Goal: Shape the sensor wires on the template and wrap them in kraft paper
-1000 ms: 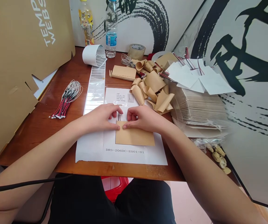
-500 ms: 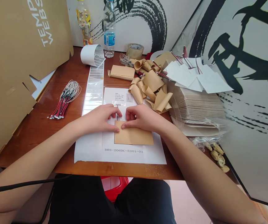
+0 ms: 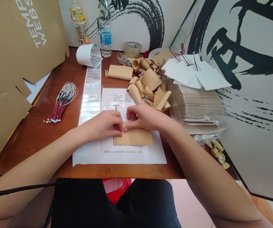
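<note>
Two hands at the middle of the table, what's each one on?

Left hand and right hand both at the far edge of a kraft paper sheet, fingers curled, tips touching it and almost meeting; pinching or just resting, can't tell

Where's the sheet lying?

Flat on a white printed sheet, near side of the wooden table, code DRS-206DC-E001-01 printed just nearer it

Anything just past the fingers?

Small wire piece, on a second printed sheet

Rest, quick?

Left: red-and-black wire bundle, clear label strip. Right: curled kraft scraps, kraft sheet stack, white sheets with wires. Far: water bottle, packing tape roll
</note>
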`<state>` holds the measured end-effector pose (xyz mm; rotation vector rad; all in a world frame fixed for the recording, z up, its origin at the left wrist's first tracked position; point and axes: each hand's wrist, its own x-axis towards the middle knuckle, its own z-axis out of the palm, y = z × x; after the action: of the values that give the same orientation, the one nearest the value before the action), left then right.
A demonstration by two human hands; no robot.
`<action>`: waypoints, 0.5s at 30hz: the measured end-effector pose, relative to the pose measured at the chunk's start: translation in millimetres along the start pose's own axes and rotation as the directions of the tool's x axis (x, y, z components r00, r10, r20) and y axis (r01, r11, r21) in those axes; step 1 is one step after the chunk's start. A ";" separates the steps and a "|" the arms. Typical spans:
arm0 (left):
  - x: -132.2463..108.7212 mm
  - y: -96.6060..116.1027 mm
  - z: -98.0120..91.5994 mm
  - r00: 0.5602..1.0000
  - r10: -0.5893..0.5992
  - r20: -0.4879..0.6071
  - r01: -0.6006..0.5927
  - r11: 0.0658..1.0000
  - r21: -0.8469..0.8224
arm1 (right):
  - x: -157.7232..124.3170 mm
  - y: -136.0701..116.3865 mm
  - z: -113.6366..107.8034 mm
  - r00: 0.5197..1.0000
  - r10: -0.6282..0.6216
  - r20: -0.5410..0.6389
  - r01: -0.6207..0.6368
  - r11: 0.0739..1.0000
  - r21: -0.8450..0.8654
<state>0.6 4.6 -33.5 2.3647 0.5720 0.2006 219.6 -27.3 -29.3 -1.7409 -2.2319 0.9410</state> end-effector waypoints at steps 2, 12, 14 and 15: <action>-0.1 1.0 0.9 0.999 0.026 0.033 -0.025 0.999 -0.043 | -2.1 3.5 -5.5 0.999 0.015 0.029 -0.015 1.000 -0.023; 5.8 9.8 18.4 0.998 0.033 0.058 -0.038 0.995 0.090 | -8.3 1.7 -15.4 0.994 0.078 0.083 -0.072 0.995 -0.069; 8.5 10.2 21.5 0.997 0.039 0.060 -0.047 0.988 0.144 | -8.1 3.5 -14.9 0.996 0.063 0.064 -0.059 0.996 -0.067; 9.9 10.4 22.4 0.997 0.043 0.061 -0.052 0.985 0.165 | -8.0 4.4 -15.0 0.997 0.059 0.054 -0.055 0.996 -0.070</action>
<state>19.5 -11.0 -43.6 2.5392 0.5230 0.1088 232.9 -28.5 -17.9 -1.8385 -2.2862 0.9473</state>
